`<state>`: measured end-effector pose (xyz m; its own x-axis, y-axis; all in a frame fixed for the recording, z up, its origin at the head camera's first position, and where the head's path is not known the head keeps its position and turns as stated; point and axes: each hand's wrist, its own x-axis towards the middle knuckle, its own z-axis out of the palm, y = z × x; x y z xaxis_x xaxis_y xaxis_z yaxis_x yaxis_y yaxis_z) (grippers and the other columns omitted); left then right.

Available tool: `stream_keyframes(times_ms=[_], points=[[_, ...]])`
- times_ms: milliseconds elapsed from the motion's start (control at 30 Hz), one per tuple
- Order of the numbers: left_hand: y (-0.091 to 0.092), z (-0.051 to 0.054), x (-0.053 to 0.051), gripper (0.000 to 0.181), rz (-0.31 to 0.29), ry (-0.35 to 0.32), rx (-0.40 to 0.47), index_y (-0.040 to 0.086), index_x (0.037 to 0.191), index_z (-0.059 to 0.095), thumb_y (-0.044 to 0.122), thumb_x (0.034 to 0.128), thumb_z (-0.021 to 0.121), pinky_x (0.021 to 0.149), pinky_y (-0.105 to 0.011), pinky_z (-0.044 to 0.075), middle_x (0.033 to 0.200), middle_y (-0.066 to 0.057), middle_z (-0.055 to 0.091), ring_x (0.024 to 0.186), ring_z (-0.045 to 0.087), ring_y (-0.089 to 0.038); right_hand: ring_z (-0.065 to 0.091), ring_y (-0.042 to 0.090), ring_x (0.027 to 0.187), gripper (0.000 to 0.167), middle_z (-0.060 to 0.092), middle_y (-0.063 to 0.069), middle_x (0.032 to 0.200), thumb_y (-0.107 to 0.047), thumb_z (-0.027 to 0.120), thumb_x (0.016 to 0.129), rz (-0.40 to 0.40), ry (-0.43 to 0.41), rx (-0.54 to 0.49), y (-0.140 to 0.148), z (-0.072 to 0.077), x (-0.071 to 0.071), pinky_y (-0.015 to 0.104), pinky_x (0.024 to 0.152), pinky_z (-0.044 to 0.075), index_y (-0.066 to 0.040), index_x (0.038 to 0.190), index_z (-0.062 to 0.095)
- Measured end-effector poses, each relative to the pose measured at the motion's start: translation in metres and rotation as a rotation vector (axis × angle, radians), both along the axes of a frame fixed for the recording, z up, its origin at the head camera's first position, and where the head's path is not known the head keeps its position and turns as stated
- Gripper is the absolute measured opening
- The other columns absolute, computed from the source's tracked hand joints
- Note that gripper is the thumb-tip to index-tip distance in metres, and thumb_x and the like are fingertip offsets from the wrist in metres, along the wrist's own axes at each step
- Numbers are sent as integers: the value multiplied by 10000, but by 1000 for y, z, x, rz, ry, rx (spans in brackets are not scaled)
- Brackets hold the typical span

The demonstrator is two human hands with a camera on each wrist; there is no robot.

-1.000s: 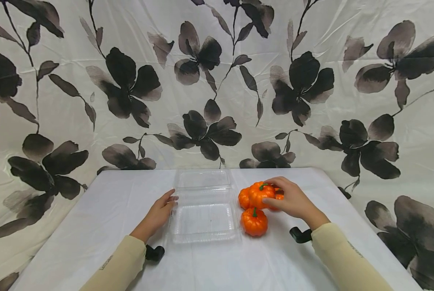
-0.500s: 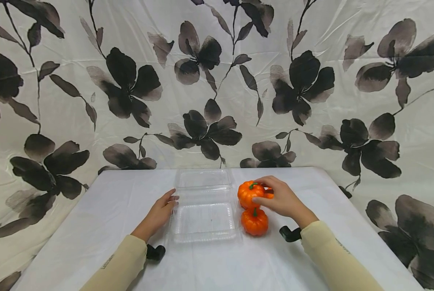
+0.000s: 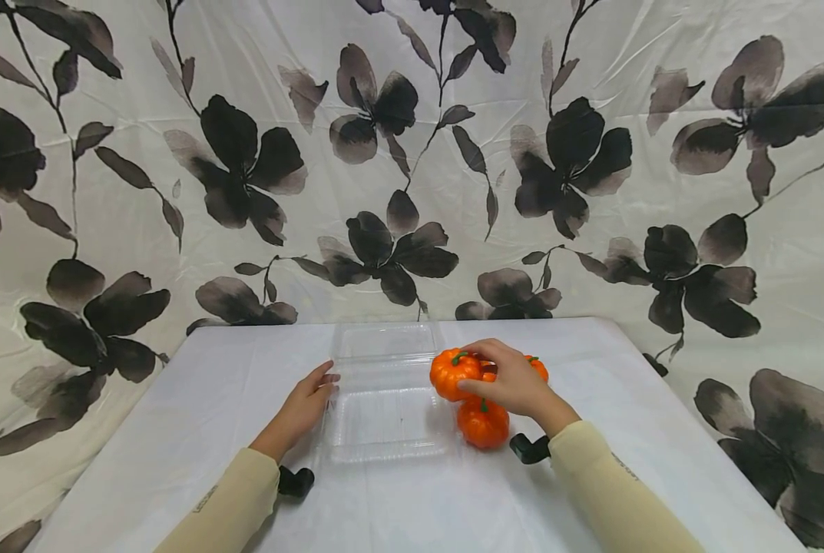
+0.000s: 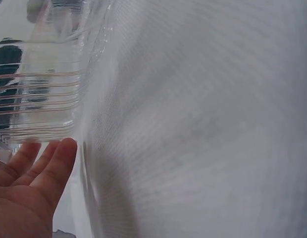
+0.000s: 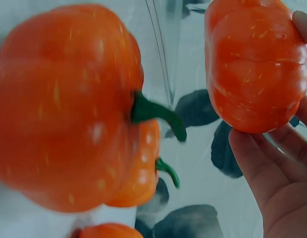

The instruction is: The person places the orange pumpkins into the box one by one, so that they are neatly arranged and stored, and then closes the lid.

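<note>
My right hand [image 3: 511, 384] grips a small orange pumpkin [image 3: 449, 376] with a green stem, fingers on its far side and thumb on its near side. The pumpkin is above the right edge of a clear plastic clamshell container [image 3: 384, 422], whose lid [image 3: 384, 342] lies folded back. In the right wrist view, the held pumpkin [image 5: 257, 64] is at upper right, between fingers and thumb. With fairly straight fingers, my left hand [image 3: 304, 399] touches the container's left side; the left wrist view shows its fingertips at the ribbed wall [image 4: 39, 106].
Another pumpkin [image 3: 484, 424] stands right of the container, below my right hand. One more [image 3: 539, 367] is partly hidden behind that hand, and orange shows between its fingers. A white cloth [image 3: 197, 430] covers the table; a floral curtain [image 3: 412, 169] hangs behind.
My right hand has carried the held pumpkin leftward, from over the other pumpkins to the container's right edge. A pumpkin behind that hand has come into sight. My left hand has stayed put.
</note>
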<state>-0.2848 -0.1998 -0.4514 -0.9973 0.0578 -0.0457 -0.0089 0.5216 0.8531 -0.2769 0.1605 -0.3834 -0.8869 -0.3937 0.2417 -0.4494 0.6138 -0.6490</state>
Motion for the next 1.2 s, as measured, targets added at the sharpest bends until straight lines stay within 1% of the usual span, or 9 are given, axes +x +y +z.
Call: stream_keyframes(times_ms=[133,233,400,600,733,833,1000,1100,1200], points=[[0,-1,-1,552,5,0,3,77,1544,195,177,1027,359,1090,-535,391,1484,-193,436,1363,426,-378,582,183,1172,509,569,-85,1279,-488,732,807,-13,-18,8,-9,-3,2,411,1002,505,-266,1245,599],[0,-2,-2,550,3,2,2,74,1544,196,175,1028,359,1084,-531,399,1482,-197,437,1357,433,-378,587,173,1162,500,577,-99,1262,-473,741,802,-18,-43,-14,-17,-4,3,407,997,509,-275,1239,603],[0,-2,-1,548,0,11,3,69,1542,201,171,1027,359,1084,-530,400,1477,-200,442,1350,442,-375,600,170,1146,496,587,-101,1244,-445,755,799,1,-90,-57,-30,-7,5,378,985,519,-273,1236,598],[0,1,0,551,-4,13,-3,69,1542,201,175,1026,362,1090,-532,392,1480,-198,441,1356,437,-376,592,179,1142,525,590,-70,1259,-446,761,793,25,-94,-70,-42,-11,6,384,975,525,-243,1249,596],[0,2,0,549,-4,12,-3,69,1541,204,176,1027,363,1084,-527,401,1480,-197,442,1353,441,-373,581,148,1140,544,578,-86,1267,-444,767,788,36,-94,-68,-48,-13,5,345,967,529,-238,1260,592],[0,2,0,546,-4,14,-4,69,1541,206,174,1027,358,1078,-521,411,1478,-198,443,1348,449,-370,567,148,1157,549,562,-83,1280,-425,764,797,63,-96,-69,-52,-15,4,337,978,522,-222,1275,586],[0,3,0,542,-2,25,-8,63,1538,214,159,1024,357,1072,-517,418,1466,-205,453,1336,461,-372,559,159,1186,569,548,-63,1282,-346,779,799,114,-86,-68,-60,-18,4,333,992,513,-189,1310,582],[0,3,1,542,-4,24,-11,61,1539,210,157,1024,350,1075,-518,416,1469,-203,450,1339,459,-371,561,172,1196,596,548,-44,1286,-324,792,788,129,-84,-72,-66,-18,4,349,997,512,-173,1325,581],[1,3,2,540,-4,14,-2,68,1540,210,161,1026,346,1076,-519,414,1474,-197,445,1341,459,-366,571,189,1193,610,543,-32,1301,-331,797,783,134,-100,-76,-72,-18,6,377,1000,509,-173,1331,581]])
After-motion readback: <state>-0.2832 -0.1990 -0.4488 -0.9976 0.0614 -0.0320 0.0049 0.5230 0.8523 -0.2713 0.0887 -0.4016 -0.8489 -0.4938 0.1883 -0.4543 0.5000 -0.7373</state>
